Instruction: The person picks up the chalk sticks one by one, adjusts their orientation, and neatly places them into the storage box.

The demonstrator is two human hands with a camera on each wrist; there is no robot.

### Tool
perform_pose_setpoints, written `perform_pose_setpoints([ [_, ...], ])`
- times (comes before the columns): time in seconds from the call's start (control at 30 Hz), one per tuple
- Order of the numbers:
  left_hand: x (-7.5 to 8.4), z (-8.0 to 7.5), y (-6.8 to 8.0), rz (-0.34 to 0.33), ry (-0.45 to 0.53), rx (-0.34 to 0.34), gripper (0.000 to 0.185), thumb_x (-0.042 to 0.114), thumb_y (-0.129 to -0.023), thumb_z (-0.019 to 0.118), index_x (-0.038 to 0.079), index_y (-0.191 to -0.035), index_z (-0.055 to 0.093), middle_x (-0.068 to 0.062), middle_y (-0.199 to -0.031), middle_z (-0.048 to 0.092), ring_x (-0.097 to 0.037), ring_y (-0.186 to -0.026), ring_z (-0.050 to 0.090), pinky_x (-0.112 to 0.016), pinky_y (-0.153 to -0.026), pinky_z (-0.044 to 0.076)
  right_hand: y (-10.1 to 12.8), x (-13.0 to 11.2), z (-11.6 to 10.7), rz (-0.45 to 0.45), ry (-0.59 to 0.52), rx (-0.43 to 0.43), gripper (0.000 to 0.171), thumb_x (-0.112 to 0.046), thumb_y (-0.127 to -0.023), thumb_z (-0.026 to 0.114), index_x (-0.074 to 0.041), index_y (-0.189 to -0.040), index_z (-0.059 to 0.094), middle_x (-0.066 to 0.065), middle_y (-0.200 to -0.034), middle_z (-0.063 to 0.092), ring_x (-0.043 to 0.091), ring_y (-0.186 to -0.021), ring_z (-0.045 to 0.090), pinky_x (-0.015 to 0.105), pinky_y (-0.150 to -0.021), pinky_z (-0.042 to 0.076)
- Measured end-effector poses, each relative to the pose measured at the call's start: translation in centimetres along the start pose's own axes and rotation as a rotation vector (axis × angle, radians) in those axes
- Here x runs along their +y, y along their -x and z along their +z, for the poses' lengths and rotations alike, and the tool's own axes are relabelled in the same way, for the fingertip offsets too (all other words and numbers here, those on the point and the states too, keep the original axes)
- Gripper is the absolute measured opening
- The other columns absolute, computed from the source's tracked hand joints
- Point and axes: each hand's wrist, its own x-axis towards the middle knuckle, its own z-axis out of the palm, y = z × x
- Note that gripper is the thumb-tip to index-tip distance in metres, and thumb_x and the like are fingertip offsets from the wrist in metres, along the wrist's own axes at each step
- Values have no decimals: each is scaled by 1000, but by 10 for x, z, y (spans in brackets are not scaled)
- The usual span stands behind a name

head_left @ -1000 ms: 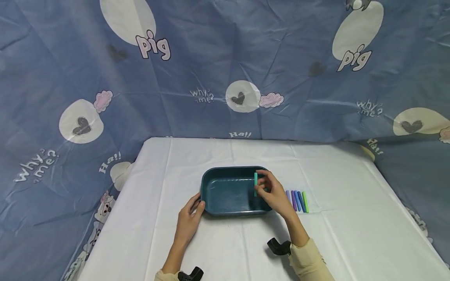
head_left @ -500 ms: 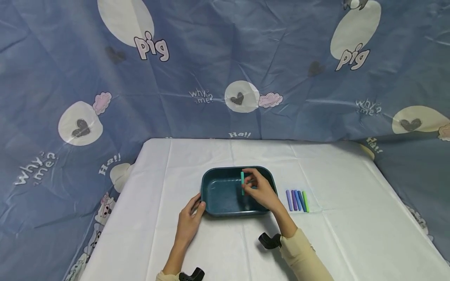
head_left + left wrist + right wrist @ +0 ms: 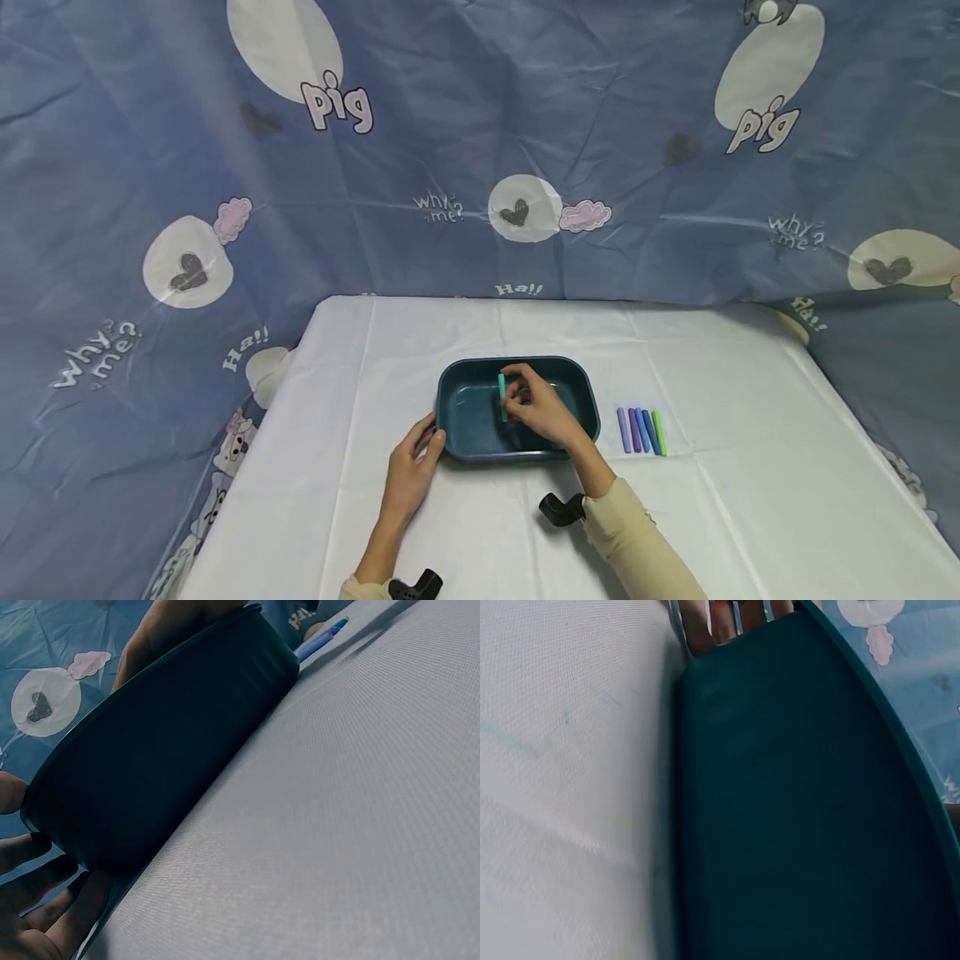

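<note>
A dark teal tray [image 3: 468,425] with rounded corners rests on the white cloth. My left hand [image 3: 408,473] holds its left end. In the left wrist view, the thumb [image 3: 10,792] is at the rim and the fingers lie against the outer wall [image 3: 150,757]. My right hand [image 3: 542,410] is over the inside of the tray, pinching a slim green-teal stick [image 3: 502,397] that stands upright. Whether it is a pen or a crayon I cannot tell. The right wrist view shows mostly the tray's outer wall [image 3: 795,787]; the held stick is hidden there.
Right of the tray, several purple, blue and green sticks [image 3: 640,431] lie side by side in a row. Faint teal marks [image 3: 510,739] show on the white cloth [image 3: 750,392]. A blue printed curtain [image 3: 645,183] hangs behind the table.
My right hand has moved left over the tray with the teal stick, from its right end to nearer the middle. The left hand keeps its place on the tray.
</note>
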Motion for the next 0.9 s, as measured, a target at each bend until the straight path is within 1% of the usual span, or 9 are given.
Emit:
perform_pose_setpoints([
  [0.07,0,1,-1,1,-7,-5,46,39,-93,58,17,-134,53,-8,-131,60,-19,-119,59,-33,-94,52,-2,2,2,3,12,1,49,6,-89,55,7,-134,37,26,-97,54,41,-89,64,50,-68,58],
  [0.23,1,1,-1,19,-21,-9,46,36,-94,58,15,-135,52,-10,-130,60,-22,-119,59,-32,-92,53,-16,24,10,7,84,-13,47,1,-90,57,2,-133,39,18,-95,56,25,-82,67,33,-63,60],
  [0.3,2,0,0,25,-17,-12,46,35,-94,58,14,-135,52,-12,-131,59,-24,-119,59,-32,-92,54,-21,31,13,18,98,-24,46,-1,-90,58,-1,-132,40,15,-93,56,18,-77,66,29,-61,59],
  [0.4,2,0,1,35,-13,-11,46,33,-95,57,13,-136,51,-13,-131,59,-25,-119,58,-32,-90,54,-24,29,16,45,95,-49,46,-1,-89,59,-1,-131,41,15,-92,56,17,-72,65,29,-61,59],
  [0.53,1,1,1,36,-3,-2,46,34,-94,58,14,-134,53,-12,-132,59,-24,-119,59,-31,-90,55,-29,28,21,77,112,-68,47,-2,-87,62,-2,-130,42,13,-89,57,15,-65,64,28,-60,59],
  [0.7,2,4,2,-3,11,-12,46,39,-93,59,19,-134,53,-9,-131,59,-20,-119,59,-30,-90,54,-33,28,26,113,181,-88,46,-2,-86,63,-1,-127,43,9,-80,59,14,-59,64,27,-56,55],
  [0.8,3,4,2,5,8,-23,47,39,-93,57,18,-135,52,-9,-132,58,-20,-119,59,-30,-91,54,-37,26,29,129,237,-117,45,-3,-87,63,0,-127,43,7,-76,60,14,-58,63,26,-55,52],
  [0.9,4,3,2,20,9,-12,46,38,-94,57,18,-134,53,-8,-132,59,-19,-118,59,-31,-90,54,-41,22,35,140,269,-163,44,-4,-88,63,-1,-127,43,8,-80,61,14,-60,63,26,-56,54],
])
